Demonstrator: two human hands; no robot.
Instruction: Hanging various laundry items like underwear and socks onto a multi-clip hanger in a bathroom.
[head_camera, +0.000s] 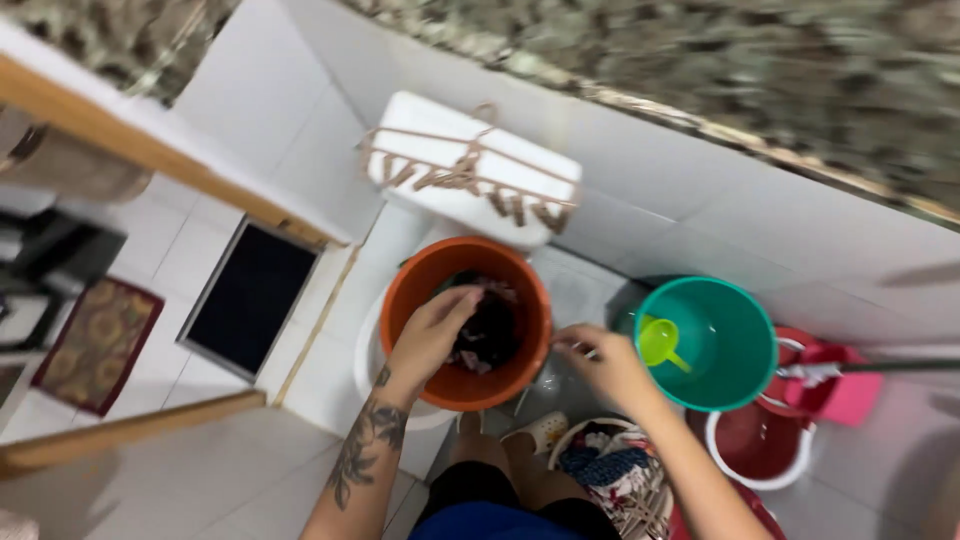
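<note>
Under the left hand (432, 330), inside the round orange plastic bucket (420, 285), dark wet clothes (490, 330) are gripped; the right hand (600, 362), beside it, pinches something small, so lifting them out seems next.

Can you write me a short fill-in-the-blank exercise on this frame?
1. The left hand reaches into the ____ bucket, which holds dark clothes.
2. A lime-green scoop floats in the ____ bucket.
3. The right hand hovers ____ the two buckets.

Missing words: orange; teal; between

A green bucket (735, 350) holding a lime scoop (660, 342) stands beside red basins (762, 448).
</note>
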